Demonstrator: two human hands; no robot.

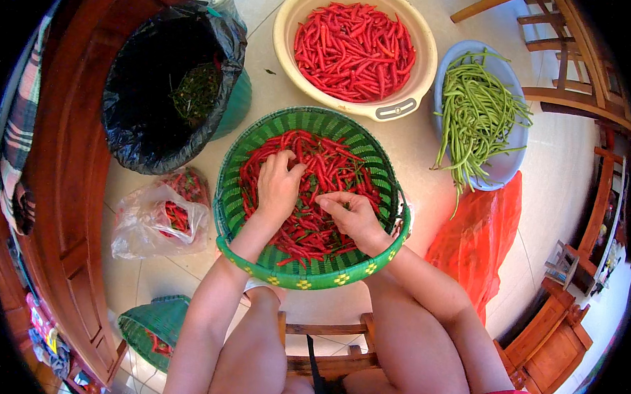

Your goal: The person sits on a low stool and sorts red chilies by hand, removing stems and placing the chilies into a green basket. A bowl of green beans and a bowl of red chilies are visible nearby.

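A green woven basket (305,280) with yellow flower patterns on its rim stands before me, above my knees. Inside it lies a heap of red chili peppers (314,238), many with green stems and leaves. My left hand (280,188) reaches over the left part of the heap, fingers curled downward among the chilies; whether they grip one is hidden. To its right, my right hand (355,219) has thumb and forefinger pinched together, with a red chili at the fingertips. Bits of green stem show within its curled fingers.
Beyond the basket stand a cream basin (284,65) of red chilies and a blue basin (514,167) of green long beans (475,109). A black-lined bin (140,144), a plastic bag (137,237) of chilies and a smaller green basket (144,316) are left; a red plastic bag (475,244) lies right.
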